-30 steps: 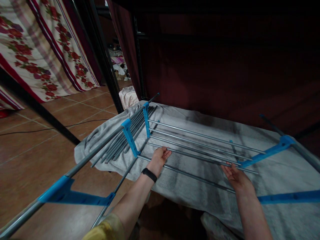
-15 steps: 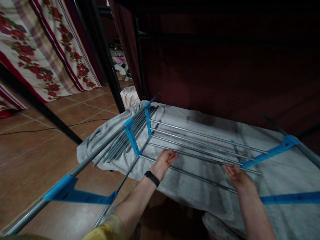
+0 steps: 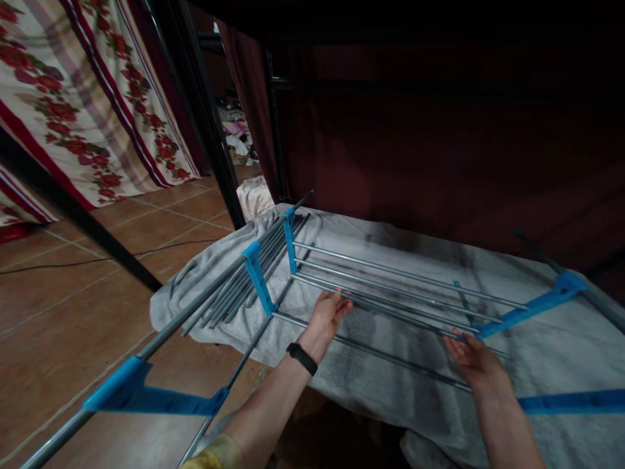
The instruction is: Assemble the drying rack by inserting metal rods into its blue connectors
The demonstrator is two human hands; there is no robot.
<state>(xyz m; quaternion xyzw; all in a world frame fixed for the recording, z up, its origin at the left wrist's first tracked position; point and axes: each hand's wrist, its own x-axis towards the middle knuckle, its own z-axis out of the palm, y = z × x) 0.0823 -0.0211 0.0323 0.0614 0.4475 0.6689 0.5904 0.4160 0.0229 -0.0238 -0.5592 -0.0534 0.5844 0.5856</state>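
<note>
A partly assembled rack of grey metal tubes and blue plastic brackets [image 3: 258,280] rests on a grey blanket [image 3: 571,358]. My left hand [image 3: 326,319], with a black band on its wrist, pinches one thin metal rod [image 3: 400,318] near its left part. Toward the other end of that rod, my right hand [image 3: 474,357] has its fingers curled around it from below. Several rods run across the rack between the left brackets and a right blue bracket [image 3: 532,306]. Whether the held rod's right end sits in a bracket is hard to make out.
Several loose rods [image 3: 229,293] lie in a bundle on the blanket behind the left brackets. Black metal posts [image 3: 215,124] stand at left, with a floral curtain [image 3: 92,98] beyond. Dark red cloth [image 3: 415,150] hangs behind. A cable [image 3: 97,259] crosses the tiled floor.
Both hands have shifted slightly to the right in view, still holding the rod. The view has tilted a little, so the rack appears slightly lower.
</note>
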